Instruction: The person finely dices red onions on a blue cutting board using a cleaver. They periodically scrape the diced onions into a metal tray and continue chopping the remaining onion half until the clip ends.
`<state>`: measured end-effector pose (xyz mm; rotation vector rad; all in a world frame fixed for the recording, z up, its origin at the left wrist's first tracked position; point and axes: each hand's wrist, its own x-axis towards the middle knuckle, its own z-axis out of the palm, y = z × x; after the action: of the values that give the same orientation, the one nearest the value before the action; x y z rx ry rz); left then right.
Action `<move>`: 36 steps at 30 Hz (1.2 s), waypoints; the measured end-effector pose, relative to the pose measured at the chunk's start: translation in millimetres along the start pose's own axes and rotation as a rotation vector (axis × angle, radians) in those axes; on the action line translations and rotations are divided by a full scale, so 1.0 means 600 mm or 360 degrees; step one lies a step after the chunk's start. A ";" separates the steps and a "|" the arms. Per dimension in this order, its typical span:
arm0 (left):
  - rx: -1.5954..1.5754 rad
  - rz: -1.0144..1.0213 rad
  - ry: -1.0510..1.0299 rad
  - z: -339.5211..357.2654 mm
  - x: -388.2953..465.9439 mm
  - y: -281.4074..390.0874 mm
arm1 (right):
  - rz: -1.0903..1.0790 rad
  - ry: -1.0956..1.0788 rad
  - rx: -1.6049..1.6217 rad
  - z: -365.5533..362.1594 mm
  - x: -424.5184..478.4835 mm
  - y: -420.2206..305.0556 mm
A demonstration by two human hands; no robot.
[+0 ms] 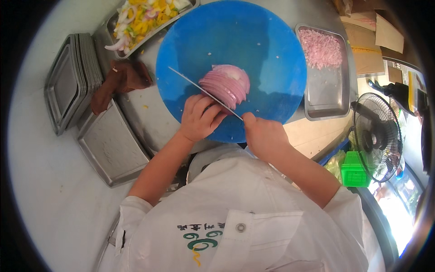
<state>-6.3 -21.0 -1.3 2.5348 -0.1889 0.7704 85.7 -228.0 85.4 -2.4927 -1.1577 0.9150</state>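
Note:
A round blue cutting board (282, 44) lies before me, with a sliced red onion (226, 83) on it, its pink slices leaning close together. My right hand (266, 136) grips a kitchen knife (204, 91) by the handle; seen nearly edge-on, the blade slants up to the left along the near left side of the slices. Behind the blade, my left hand (202, 117) presses on the near part of the onion with bent fingers. That part is mostly hidden under the fingers. Small onion bits are scattered over the board.
Finely diced onion (321, 49) fills the far part of a metal tray (328, 102) at right. Another tray (166, 25) holds yellow pieces and onion, upper left. A brown cloth (125, 80), stacked trays (73, 81) and a metal tray (114, 146) are left; a fan (375, 136) stands right.

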 end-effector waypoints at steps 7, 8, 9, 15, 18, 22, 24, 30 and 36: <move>-0.0067 -0.0287 0.0086 0.016 -0.004 0.033 | 0.0032 -0.0064 0.0149 -0.004 0.005 -0.009; -0.0066 -0.0314 0.0134 0.020 -0.009 0.036 | 0.0029 -0.0074 0.0154 -0.005 0.005 -0.012; -0.0061 -0.0342 0.0127 0.019 -0.012 0.038 | 0.0030 -0.0087 0.0162 -0.003 0.004 -0.014; 0.0089 -0.0455 0.0030 -0.025 -0.036 0.013 | -0.0107 -0.0061 0.0281 0.004 0.036 -0.046; 0.0156 -0.0481 0.0132 -0.050 -0.024 -0.021 | -0.0134 0.0004 0.0294 0.005 0.079 -0.071; 0.0226 -0.0532 0.0037 -0.066 -0.018 -0.072 | -0.0161 0.0193 0.0273 -0.013 0.090 -0.079; 0.0306 -0.0523 -0.0147 -0.072 -0.009 -0.083 | -0.0129 0.0270 0.0312 -0.023 0.076 -0.064; 0.0254 -0.0395 -0.0311 -0.109 0.015 -0.097 | 0.0292 0.0491 0.0968 -0.021 -0.029 -0.008; 0.0067 -0.0231 -0.0402 -0.128 0.062 -0.106 | 0.0744 0.0747 0.1624 0.038 -0.108 0.024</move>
<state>3.8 72.2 48.9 2.6463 -0.0702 0.4021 48.2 -287.1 89.8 -1.9080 0.0940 0.6830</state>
